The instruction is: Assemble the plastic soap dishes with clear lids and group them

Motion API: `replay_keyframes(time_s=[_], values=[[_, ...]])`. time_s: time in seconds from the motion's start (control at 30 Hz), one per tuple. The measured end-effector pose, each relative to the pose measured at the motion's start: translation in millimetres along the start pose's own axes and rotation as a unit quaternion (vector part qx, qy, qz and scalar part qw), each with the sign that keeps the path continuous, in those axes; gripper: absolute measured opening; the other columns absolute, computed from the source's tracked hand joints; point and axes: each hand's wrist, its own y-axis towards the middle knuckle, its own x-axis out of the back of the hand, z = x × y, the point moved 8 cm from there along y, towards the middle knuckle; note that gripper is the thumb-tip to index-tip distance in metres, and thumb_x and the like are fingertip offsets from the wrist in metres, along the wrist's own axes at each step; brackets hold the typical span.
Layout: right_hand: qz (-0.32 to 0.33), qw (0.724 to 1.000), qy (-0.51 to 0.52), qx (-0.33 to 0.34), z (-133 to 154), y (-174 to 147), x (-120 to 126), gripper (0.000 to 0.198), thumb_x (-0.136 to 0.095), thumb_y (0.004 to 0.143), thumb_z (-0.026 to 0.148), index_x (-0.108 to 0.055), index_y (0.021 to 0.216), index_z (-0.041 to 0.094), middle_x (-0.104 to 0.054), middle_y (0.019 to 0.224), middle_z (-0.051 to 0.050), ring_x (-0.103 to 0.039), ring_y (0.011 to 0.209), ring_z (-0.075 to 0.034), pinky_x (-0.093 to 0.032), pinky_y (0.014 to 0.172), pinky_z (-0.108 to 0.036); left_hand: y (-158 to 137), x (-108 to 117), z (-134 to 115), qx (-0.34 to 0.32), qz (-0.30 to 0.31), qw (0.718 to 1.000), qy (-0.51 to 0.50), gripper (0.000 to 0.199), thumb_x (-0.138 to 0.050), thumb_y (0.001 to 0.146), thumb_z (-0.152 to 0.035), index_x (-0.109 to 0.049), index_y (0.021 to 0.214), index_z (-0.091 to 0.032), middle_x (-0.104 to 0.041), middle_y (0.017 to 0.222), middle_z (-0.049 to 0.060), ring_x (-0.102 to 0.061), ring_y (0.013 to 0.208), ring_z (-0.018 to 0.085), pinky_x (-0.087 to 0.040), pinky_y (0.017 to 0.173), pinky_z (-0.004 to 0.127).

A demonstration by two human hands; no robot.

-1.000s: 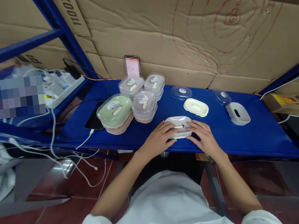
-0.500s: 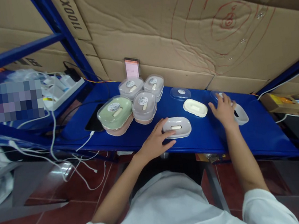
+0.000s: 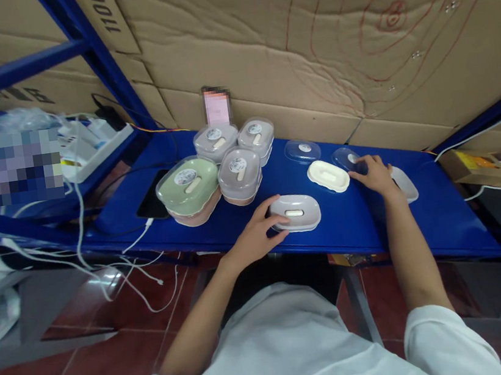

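Observation:
At the front of the blue shelf, a grey oval dish (image 3: pixel 306 205) has a short white bar in its middle. My left hand (image 3: pixel 256 233) grips its left end, thumb at the near side and fingers over the far rim. My right hand (image 3: pixel 373 176) has its thumb and fingertips on the edge of a clear oval lid (image 3: pixel 344 158) bearing a round sticker. Between the hands sits a cream oval insert (image 3: pixel 328 176) with a wavy edge. Another clear lid (image 3: pixel 302 151) lies behind it. Partly behind my right wrist is a grey oval box (image 3: pixel 407 184).
Left of centre stand several closed grey boxes (image 3: pixel 239 173) with clear tops, beside a green-topped one (image 3: pixel 188 186). A phone (image 3: pixel 217 105) leans on the cardboard wall (image 3: pixel 259 45). A dark device (image 3: pixel 153 200) and white cables (image 3: pixel 134 236) lie at the left, a carton (image 3: pixel 474 167) at far right.
The clear lid under my right hand has shifted left, toward the cream insert, and more of it shows. My left hand stays at the grey dish. The camera view has moved slightly.

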Motion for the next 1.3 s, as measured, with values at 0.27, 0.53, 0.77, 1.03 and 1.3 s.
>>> replay_keyframes(time_s=[0.27, 0.53, 0.77, 1.03, 1.3], values=[[-0.106, 0.984, 0.120, 0.082, 43.9, -27.9, 44.3, 0.058, -0.061, 0.094, 0.063, -0.062, 0.132, 0.019, -0.062, 0.129, -0.018, -0.058, 0.128, -0.035, -0.048, 0.111, -0.055, 1.2, 1.1, 3.4, 0.021, -0.015, 0.999, -0.031, 0.026, -0.078, 0.094, -0.031, -0.073, 0.119, -0.025, -0.037, 0.169, 0.011, -0.046, 0.154, 0.032, -0.042, 0.127, 0.051], [0.040, 0.928, 0.244, 0.281, 155.7, -142.6, 19.9, 0.050, -0.045, 0.110, 0.043, -0.049, 0.159, 0.036, -0.045, 0.167, -0.006, -0.043, 0.155, -0.030, -0.040, 0.127, -0.056, 2.4, 2.8, 14.2, 0.044, -0.040, 0.996, -0.061, 0.095, -0.084, 0.089, -0.040, -0.030, 0.166, -0.031, -0.042, 0.168, 0.014, -0.044, 0.156, 0.033, -0.037, 0.130, 0.052], [0.037, 0.891, 0.241, 0.384, 205.8, -172.0, 23.3, 0.053, -0.046, 0.111, 0.032, -0.042, 0.164, 0.034, -0.038, 0.172, -0.008, -0.026, 0.164, -0.031, -0.035, 0.130, -0.060, 2.9, 5.6, 12.4, 0.035, -0.038, 0.997, -0.056, 0.088, -0.083, 0.091, -0.040, -0.034, 0.164, -0.031, -0.044, 0.166, 0.013, -0.044, 0.155, 0.031, -0.037, 0.130, 0.052], [0.006, 0.897, 0.155, 0.413, 205.3, -179.3, 19.5, 0.067, -0.065, 0.103, 0.043, -0.040, 0.166, 0.036, -0.036, 0.174, -0.008, -0.023, 0.165, -0.036, -0.041, 0.127, -0.062, 2.8, 8.0, 12.8, 0.042, -0.039, 0.997, -0.057, 0.075, -0.084, 0.090, -0.040, -0.048, 0.156, -0.031, -0.050, 0.159, 0.012, -0.048, 0.151, 0.031, -0.039, 0.128, 0.054], [-0.003, 0.911, 0.121, 0.394, 206.0, -169.6, 19.4, 0.063, -0.061, 0.105, 0.042, -0.041, 0.165, 0.038, -0.037, 0.174, -0.007, -0.034, 0.161, -0.035, -0.043, 0.125, -0.060, 3.3, 5.1, 11.7, 0.030, -0.049, 0.998, -0.022, 0.077, -0.080, 0.093, -0.035, -0.043, 0.160, -0.032, -0.044, 0.164, 0.013, -0.046, 0.154, 0.032, -0.039, 0.129, 0.054]])
